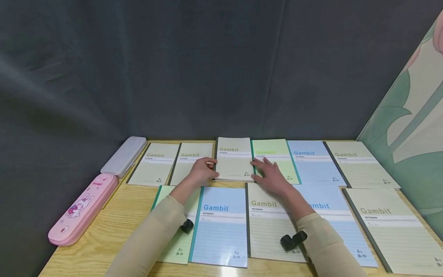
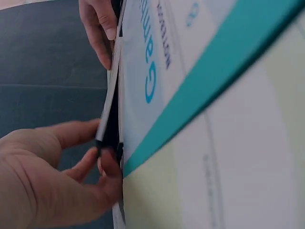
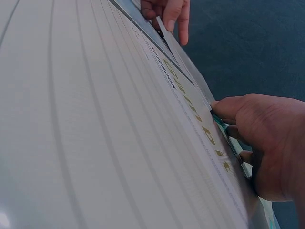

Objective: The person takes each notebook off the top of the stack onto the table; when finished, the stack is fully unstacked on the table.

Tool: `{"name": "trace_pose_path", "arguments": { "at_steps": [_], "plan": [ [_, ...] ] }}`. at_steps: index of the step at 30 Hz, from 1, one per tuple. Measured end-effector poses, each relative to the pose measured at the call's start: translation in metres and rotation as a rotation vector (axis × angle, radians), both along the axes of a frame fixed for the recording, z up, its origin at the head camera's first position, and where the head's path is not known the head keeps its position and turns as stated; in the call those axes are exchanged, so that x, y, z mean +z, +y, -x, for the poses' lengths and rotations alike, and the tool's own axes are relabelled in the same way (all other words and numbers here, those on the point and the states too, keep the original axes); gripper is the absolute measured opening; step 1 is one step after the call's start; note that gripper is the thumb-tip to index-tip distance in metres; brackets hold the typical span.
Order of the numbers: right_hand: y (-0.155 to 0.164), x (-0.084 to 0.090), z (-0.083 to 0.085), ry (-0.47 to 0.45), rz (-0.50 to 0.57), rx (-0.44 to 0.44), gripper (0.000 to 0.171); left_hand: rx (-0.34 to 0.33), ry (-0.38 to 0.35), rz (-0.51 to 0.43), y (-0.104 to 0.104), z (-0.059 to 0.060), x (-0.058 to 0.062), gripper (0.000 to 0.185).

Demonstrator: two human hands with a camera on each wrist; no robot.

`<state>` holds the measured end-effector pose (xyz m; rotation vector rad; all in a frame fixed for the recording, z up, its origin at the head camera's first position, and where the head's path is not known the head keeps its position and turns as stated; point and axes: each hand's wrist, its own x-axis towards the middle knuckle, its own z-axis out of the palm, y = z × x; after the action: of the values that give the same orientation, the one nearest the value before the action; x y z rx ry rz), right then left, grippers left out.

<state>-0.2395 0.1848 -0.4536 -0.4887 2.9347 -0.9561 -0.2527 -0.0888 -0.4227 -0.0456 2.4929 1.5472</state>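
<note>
A beige Gambit notebook [image 1: 233, 161] lies in the middle of the back row, its dark spine side lifted a little. My left hand [image 1: 203, 171] pinches that spine edge; the left wrist view shows the thumb and fingers [image 2: 78, 133] on either side of it. At the opposite edge, my right hand [image 1: 271, 177] touches the notebook with fingers spread over the neighbouring green notebook [image 1: 277, 148]. The right wrist view has the right hand [image 3: 271, 138] along the notebooks' edges, its fingertips partly hidden.
Beige notebooks [image 1: 152, 163] and a blue one [image 1: 313, 161] flank them in the back row. Several notebooks, including a blue one [image 1: 221, 227], form the front row. A pink pencil case [image 1: 84, 209] and a pale case [image 1: 124, 156] lie at left. A dark curtain [image 1: 207, 69] hangs behind.
</note>
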Motion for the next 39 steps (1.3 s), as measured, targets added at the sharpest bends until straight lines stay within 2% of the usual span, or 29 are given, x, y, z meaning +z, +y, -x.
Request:
{"name": "trace_pose_path", "arguments": {
  "at_steps": [4,7,13,16,20,23,26,30,35,39],
  "plan": [
    [0.000,0.000,0.000,-0.004,0.007,0.003,0.054,-0.048,-0.011,-0.056,-0.003,-0.001,-0.003,0.043],
    [-0.001,-0.001,0.000,-0.006,0.010,0.006,0.054,-0.061,-0.004,-0.043,-0.006,-0.001,-0.006,0.042],
    [-0.003,-0.005,0.001,0.010,0.012,0.019,0.054,-0.065,-0.004,-0.058,-0.014,-0.002,-0.007,0.040],
    [-0.004,-0.005,0.000,0.034,0.019,0.043,0.054,-0.035,-0.009,-0.070,-0.019,-0.004,-0.007,0.040],
    [-0.004,-0.004,-0.001,0.058,0.004,0.057,0.054,0.000,-0.026,-0.136,-0.030,-0.008,-0.005,0.043],
    [-0.003,-0.004,0.000,0.054,-0.015,0.052,0.055,-0.009,-0.047,-0.231,-0.041,-0.011,-0.004,0.045],
    [-0.002,-0.002,-0.001,0.046,-0.022,0.047,0.055,-0.006,-0.064,-0.278,-0.053,-0.014,-0.003,0.047],
    [-0.001,-0.002,-0.001,0.046,-0.024,0.043,0.055,-0.013,-0.081,-0.289,-0.068,-0.021,-0.001,0.047],
    [0.001,-0.003,-0.001,0.050,-0.024,0.043,0.055,-0.057,-0.085,-0.291,-0.087,-0.037,0.004,0.049],
    [0.001,-0.004,-0.001,0.053,-0.023,0.041,0.055,-0.043,-0.093,-0.273,-0.102,-0.050,0.005,0.048]
  ]
}}
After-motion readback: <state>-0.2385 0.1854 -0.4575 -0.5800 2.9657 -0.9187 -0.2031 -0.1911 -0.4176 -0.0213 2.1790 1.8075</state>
